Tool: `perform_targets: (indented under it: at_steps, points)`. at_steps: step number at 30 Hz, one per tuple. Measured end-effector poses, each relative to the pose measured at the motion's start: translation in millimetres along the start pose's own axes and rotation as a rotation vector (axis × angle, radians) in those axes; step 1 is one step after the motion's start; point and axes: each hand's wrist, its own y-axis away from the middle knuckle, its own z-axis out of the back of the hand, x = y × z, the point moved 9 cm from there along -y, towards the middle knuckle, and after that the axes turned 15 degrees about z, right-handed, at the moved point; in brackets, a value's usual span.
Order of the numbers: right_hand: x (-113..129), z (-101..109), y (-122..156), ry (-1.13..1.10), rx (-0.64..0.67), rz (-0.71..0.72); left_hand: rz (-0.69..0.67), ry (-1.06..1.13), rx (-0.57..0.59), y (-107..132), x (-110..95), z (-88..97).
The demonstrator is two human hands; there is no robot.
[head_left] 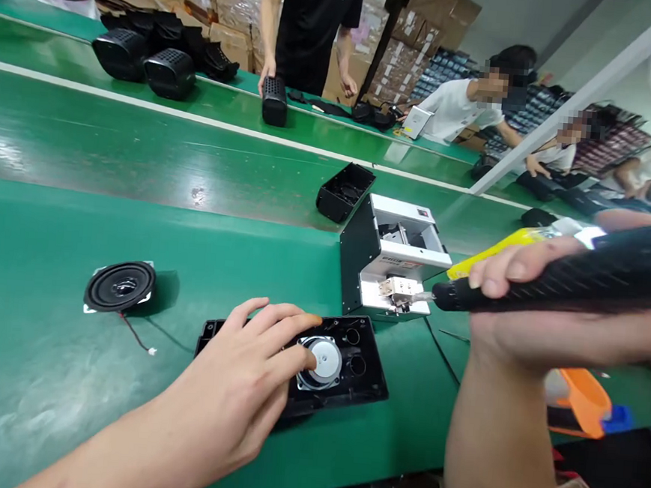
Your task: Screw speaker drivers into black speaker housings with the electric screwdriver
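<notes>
My left hand (247, 377) lies on a black speaker panel (362, 386) on the green bench, fingers spread, one fingertip pressing the round silver speaker back (324, 360) set in it. My right hand (523, 305) is closed round a black electric screwdriver (570, 282), held level. Its tip touches the outlet of a white and black screw feeder box (392, 257). A loose round speaker (120, 286) with a red wire lies to the left of the panel.
A black plastic housing (344, 191) rides the green belt (141, 147) behind the feeder. Black speaker shells (148, 64) sit at the far side, where other people stand and sit. An orange tool (584, 400) lies at the right.
</notes>
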Motion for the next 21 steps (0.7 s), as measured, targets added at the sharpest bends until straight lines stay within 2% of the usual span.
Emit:
perform_targets:
  at_steps: [1,2,4,8,14,17,19,21]
  points:
    - [3,-8,1,-0.005,0.016,0.079,-0.010,-0.028,0.005,1,3,-1.0]
    - [2,-13,3,-0.015,0.037,0.090,-0.020,-0.067,0.013,2,6,-3.1]
    - [-6,-17,9,-0.025,0.065,-0.007,-0.029,-0.150,0.047,4,13,-9.9]
    - [-6,-12,16,-0.003,0.087,-0.078,-0.028,-0.223,0.113,8,20,-19.3]
    - [0,-6,22,0.018,0.151,-0.105,-0.036,-0.251,0.151,11,15,-12.8]
    - [11,-11,15,-0.011,0.223,-0.007,-0.018,-0.255,0.213,11,15,-16.2]
    - [16,-10,9,-0.011,0.181,0.069,0.012,-0.260,0.236,11,18,-20.2]
    - [10,-9,9,0.000,0.110,0.037,0.038,-0.259,0.222,10,20,-22.2]
